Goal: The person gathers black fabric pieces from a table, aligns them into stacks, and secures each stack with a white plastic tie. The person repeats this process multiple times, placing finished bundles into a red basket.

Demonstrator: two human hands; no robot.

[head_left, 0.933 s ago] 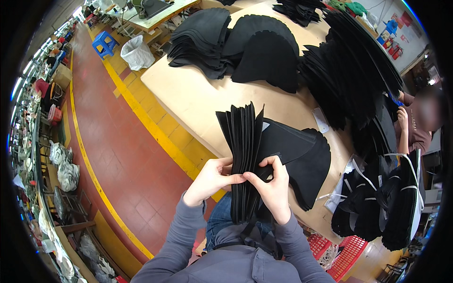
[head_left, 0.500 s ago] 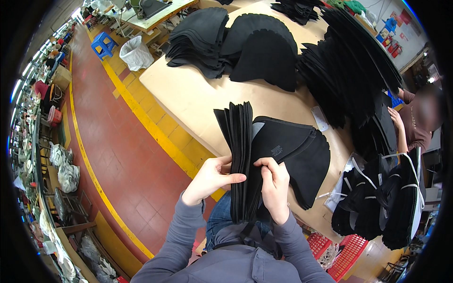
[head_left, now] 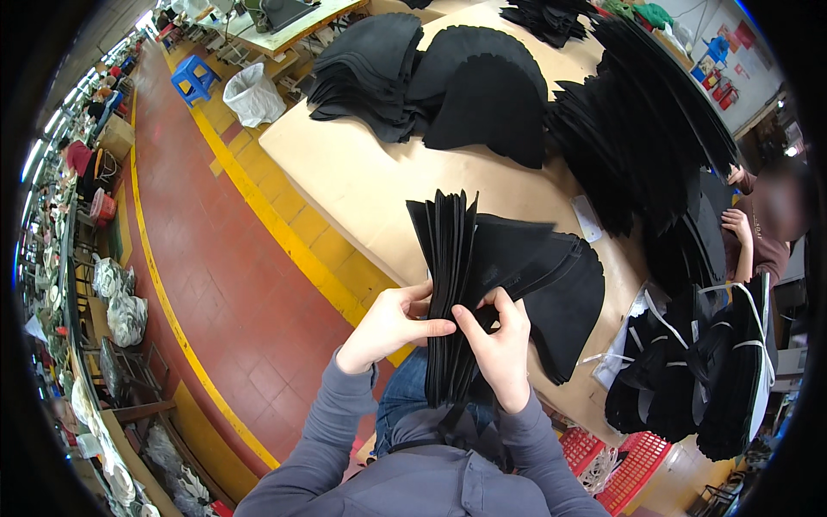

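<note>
My left hand [head_left: 389,326] is closed round the left side of a bundle of black fabric pieces [head_left: 444,258], held on edge at the table's near edge, thumb across the front. On the bundle's right side, my right hand [head_left: 500,349] has its thumb against the bundle's edges and its fingers bent round a black piece [head_left: 508,246] that fans out to the right. Its fingertips are partly hidden behind the material. Beneath and beyond that piece, more curved black pieces [head_left: 568,302] with notched outer edges lie on the table.
The tan-covered table [head_left: 336,185] carries stacks of black pieces [head_left: 366,73] at the far side and a tall heap [head_left: 637,129] at right. Tied black bundles [head_left: 689,370] stand near right. A co-worker [head_left: 758,215] is at the right edge. Red baskets [head_left: 633,470] sit below.
My right thumb has moved left onto the bundle's edges. The piece by my right hand has lifted and swung, covering its earlier printed mark. The bundle's top has shifted slightly right.
</note>
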